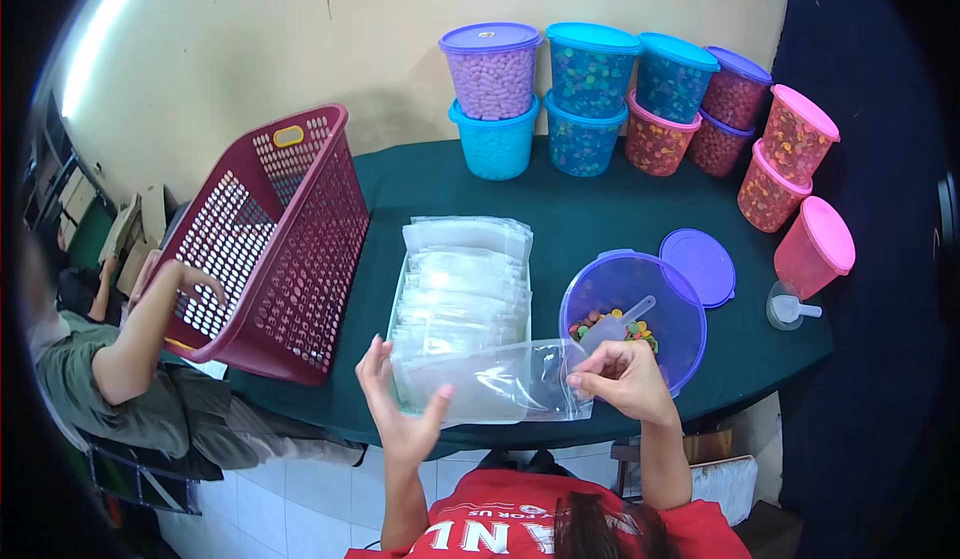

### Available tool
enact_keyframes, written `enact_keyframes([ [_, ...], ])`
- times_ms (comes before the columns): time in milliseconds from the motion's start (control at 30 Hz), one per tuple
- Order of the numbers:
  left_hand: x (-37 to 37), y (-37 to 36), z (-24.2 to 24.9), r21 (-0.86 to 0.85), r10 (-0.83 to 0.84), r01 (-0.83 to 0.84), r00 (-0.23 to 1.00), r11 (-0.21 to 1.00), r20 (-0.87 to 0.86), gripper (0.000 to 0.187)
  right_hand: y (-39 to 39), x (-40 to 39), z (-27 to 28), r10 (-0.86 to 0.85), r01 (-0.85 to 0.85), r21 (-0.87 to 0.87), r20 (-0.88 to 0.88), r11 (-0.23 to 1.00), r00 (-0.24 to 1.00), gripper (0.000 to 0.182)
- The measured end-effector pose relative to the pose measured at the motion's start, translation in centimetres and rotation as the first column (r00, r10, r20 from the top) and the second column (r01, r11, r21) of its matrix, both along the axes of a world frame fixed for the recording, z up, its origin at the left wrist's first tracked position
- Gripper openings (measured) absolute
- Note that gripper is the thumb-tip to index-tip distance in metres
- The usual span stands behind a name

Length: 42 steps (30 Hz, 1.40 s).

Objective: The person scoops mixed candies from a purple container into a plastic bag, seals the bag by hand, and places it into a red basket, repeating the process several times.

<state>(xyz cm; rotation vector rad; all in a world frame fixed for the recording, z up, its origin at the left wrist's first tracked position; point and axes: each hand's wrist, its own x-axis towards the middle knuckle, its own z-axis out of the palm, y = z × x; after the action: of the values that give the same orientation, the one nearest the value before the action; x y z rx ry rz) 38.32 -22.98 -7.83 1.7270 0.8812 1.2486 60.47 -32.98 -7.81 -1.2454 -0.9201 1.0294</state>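
Observation:
A clear plastic bag (500,383) lies stretched between my two hands, over the front of a tray filled with stacked clear bags (462,294). My right hand (628,379) pinches the bag's right end between thumb and fingers. At the bag's left end, my left hand (403,409) has its fingers and thumb spread apart against the plastic. Just beyond my right hand stands a round purple tub (683,344) with colorful pieces (642,335) and a translucent scoop (618,325) inside.
A maroon basket (315,249) stands at the left, with a co-worker's arm (150,334) reaching over it. Stacked lidded containers (587,144) line the back and right. A purple lid (697,267) and a small cup with a scoop (785,309) lie right of the tub.

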Motion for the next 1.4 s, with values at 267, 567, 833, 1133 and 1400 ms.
enact_keyframes([
  [267, 6.2, -0.7, 0.2, 0.399, -0.274, 0.482, 0.836, 0.780, -0.475, 0.088, 0.4, -2.0, 0.7, 0.008, -0.007, -0.013, 0.086, 1.000, 0.996, 0.015],
  [567, 5.4, 0.1, -1.4, 0.185, -0.546, 0.595, 0.798, 0.782, -0.256, 0.068, 0.7, -2.2, -0.6, 0.074, -0.076, -0.019, -0.068, 0.997, 0.995, 0.018],
  [833, 4.5, 0.4, -0.5, 0.317, -0.404, 0.518, 0.841, 0.795, -0.360, 0.063, -1.5, -4.2, 2.9, -0.264, 0.093, 0.322, 0.542, 0.942, 0.798, 0.022],
  [1133, 4.6, -0.2, -1.4, 0.384, -0.309, 0.497, 0.835, 0.778, -0.456, 0.063, -0.2, -7.1, 1.0, -0.339, 0.227, 0.252, 0.733, 0.941, 0.590, 0.017],
  [1400, 5.5, -0.5, -1.5, 0.342, -0.264, 0.528, 0.768, 0.777, -0.583, 0.072, -0.5, -5.7, 1.3, -0.288, 0.208, 0.205, 0.775, 0.956, 0.563, 0.007],
])
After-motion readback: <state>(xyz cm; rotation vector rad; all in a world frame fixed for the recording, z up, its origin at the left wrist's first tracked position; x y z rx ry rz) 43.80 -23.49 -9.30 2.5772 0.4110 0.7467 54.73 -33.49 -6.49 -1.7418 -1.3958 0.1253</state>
